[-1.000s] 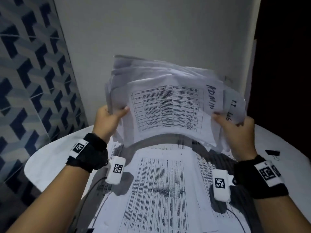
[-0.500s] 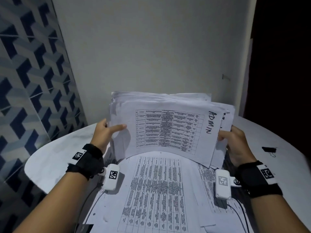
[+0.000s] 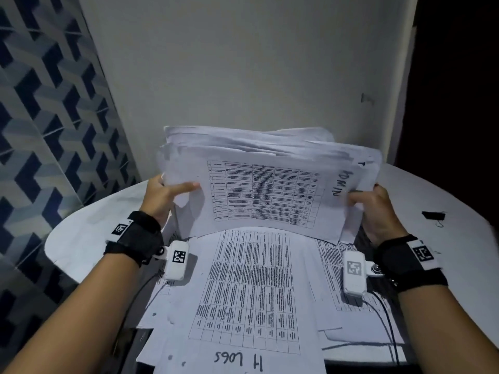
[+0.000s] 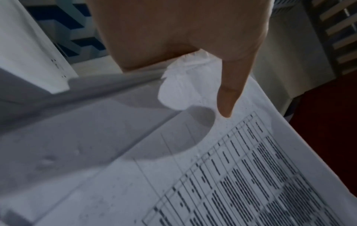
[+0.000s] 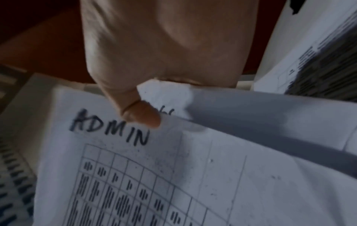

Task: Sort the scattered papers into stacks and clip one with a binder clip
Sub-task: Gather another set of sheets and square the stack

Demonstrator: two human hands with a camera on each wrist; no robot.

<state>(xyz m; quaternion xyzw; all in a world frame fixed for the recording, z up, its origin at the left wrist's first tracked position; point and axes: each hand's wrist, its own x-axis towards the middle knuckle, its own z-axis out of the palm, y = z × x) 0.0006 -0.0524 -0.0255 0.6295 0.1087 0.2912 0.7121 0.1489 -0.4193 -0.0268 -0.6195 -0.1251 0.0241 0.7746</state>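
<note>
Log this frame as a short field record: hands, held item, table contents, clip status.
left hand: grips the left edge of the paper bundle, thumb on the front sheet
right hand: grips the bundle's right edge, thumb beside the handwritten ADMIN
bundle pose: held on edge above the table, top edges uneven
loose sheets: printed tables lying flat below the bundle, nearest one handwritten at its near edge
binder clip: black, on the table to the right, apart from all papers, not yet used

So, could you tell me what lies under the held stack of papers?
Under the held stack, printed table sheets cover the white table, the nearest marked "IT LOGS". Whatever lies beneath those sheets is hidden.
</note>
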